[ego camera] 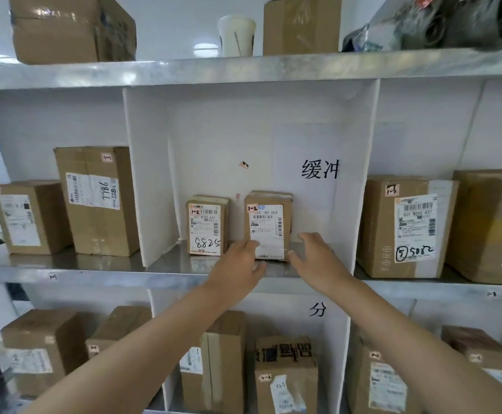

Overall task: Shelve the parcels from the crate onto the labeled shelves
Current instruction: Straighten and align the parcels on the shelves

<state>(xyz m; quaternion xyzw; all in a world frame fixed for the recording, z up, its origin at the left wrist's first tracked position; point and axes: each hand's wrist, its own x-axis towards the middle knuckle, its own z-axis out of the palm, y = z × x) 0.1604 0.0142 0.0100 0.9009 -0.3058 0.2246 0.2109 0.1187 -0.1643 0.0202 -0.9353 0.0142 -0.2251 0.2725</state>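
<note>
A small brown parcel [269, 225] tagged "1-2" stands upright on the middle shelf [166, 264], in the centre compartment between white dividers. My left hand [239, 261] is at its lower left corner, thumb on the label and fingers curled by the bottom edge. At the parcel's lower right corner is my right hand [315, 255], fingers spread and fingertips just touching it. A second small parcel [206, 228], also tagged "1-2" and marked "8825", stands just to the left, apart from my hands. The crate is out of view.
Larger boxes fill the left bay [97, 201] and the right bay [405, 228] of the same shelf. The top shelf holds boxes, a white cup [237, 35] and dark bags. More parcels [285, 375] stand on the shelf below. White divider panels [151, 180] bound the centre bay.
</note>
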